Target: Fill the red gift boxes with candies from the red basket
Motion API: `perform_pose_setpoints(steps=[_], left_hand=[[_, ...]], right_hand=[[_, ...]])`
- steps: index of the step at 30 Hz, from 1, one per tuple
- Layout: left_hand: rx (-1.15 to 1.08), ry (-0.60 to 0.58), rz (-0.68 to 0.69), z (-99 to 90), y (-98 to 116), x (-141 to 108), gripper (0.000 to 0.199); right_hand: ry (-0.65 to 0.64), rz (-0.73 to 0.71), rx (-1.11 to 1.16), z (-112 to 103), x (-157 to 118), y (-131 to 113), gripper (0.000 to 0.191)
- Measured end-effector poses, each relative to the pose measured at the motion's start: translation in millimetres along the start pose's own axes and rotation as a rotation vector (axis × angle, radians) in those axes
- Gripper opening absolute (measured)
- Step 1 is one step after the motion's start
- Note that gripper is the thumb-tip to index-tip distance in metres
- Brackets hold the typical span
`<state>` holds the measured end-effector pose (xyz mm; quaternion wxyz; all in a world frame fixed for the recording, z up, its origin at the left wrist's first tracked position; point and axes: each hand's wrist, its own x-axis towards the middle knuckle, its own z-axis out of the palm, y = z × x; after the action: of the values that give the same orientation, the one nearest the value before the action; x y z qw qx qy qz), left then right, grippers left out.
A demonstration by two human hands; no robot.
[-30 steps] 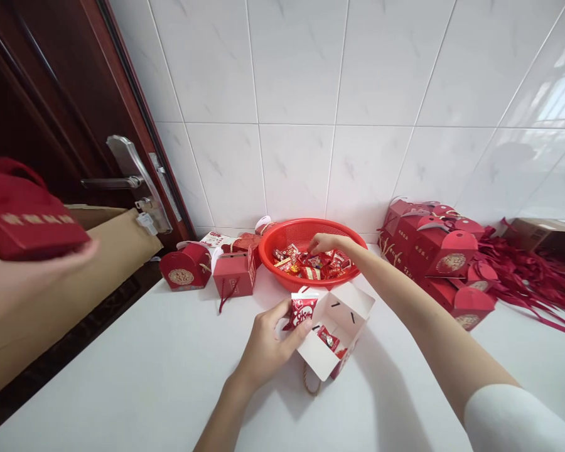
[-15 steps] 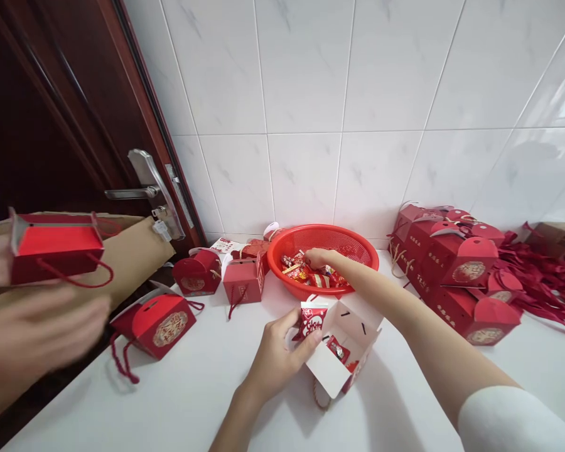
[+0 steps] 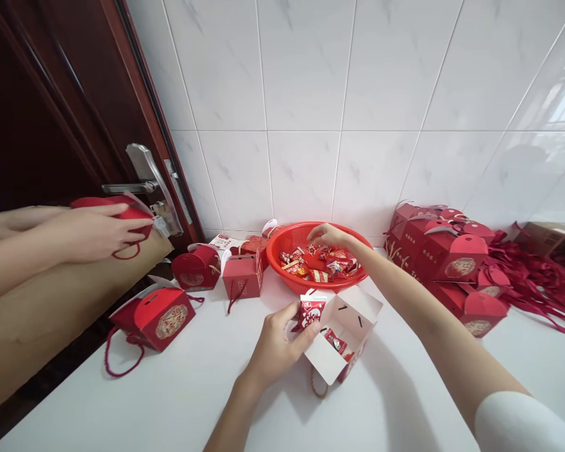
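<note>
My left hand [image 3: 282, 342] pinches a small red-and-white candy packet [image 3: 311, 312], its thumb lying along the edge of an open gift box [image 3: 324, 358]. The box stands with its white flaps raised, and a few red-wrapped candies [image 3: 335, 342] lie inside. Over the left back of a red plastic basket [image 3: 365, 245], my right hand [image 3: 328, 235] hovers with its fingers bent down and slightly apart. Nothing shows clearly in those fingers. Wrapped candies [image 3: 320, 263] in mixed colours cover the bottom of the basket.
Closed red gift boxes [image 3: 452, 257] are stacked at the right beside a heap of dark red ribbons [image 3: 537, 276]. More boxes [image 3: 162, 320] stand at the left. Another person's hands [image 3: 98, 232] hold a red box above a brown carton [image 3: 75, 320] near the door.
My right hand has lifted a little from the candies. My left hand keeps its hold on the packet. The other person's hands and red box have moved right and closed around it.
</note>
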<state>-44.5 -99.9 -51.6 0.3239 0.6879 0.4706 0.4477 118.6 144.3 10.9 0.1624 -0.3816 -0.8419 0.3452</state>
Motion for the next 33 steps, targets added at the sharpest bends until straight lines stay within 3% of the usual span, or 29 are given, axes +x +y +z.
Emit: perform_pose_setpoints(steps=[3,8,12,16,20,25,30,33], left_hand=[[-0.005,0.0,-0.001,0.4,1,0,0.026],[0.014,0.022,0.01,1.6,2,0,0.026],[0.017,0.032,0.007,2.1,4,0,0.025],[0.024,0.03,0.01,3.0,4,0,0.025],[0.022,0.01,0.029,5.2,1,1,0.028],[0.015,-0.015,0.031,7.8,-1,1,0.027],[0.029,0.025,0.002,8.4,-2,1,0.048],[0.068,0.052,0.014,8.3,-4,1,0.056]], right_hand=[[0.017,0.001,0.109,-12,-13,-6,0.022],[-0.092,-0.159,0.394,-16,-72,-19,0.034],[-0.214,-0.262,0.244,-5,-117,-31,0.031],[-0.081,-0.373,0.097,14,-146,-42,0.026],[-0.008,-0.442,0.161,42,-158,-53,0.03],[0.141,-0.467,0.07,65,-159,-60,0.009],[0.169,-0.418,0.05,45,-168,-58,0.014],[0.093,-0.373,-0.01,33,-173,-52,0.015]])
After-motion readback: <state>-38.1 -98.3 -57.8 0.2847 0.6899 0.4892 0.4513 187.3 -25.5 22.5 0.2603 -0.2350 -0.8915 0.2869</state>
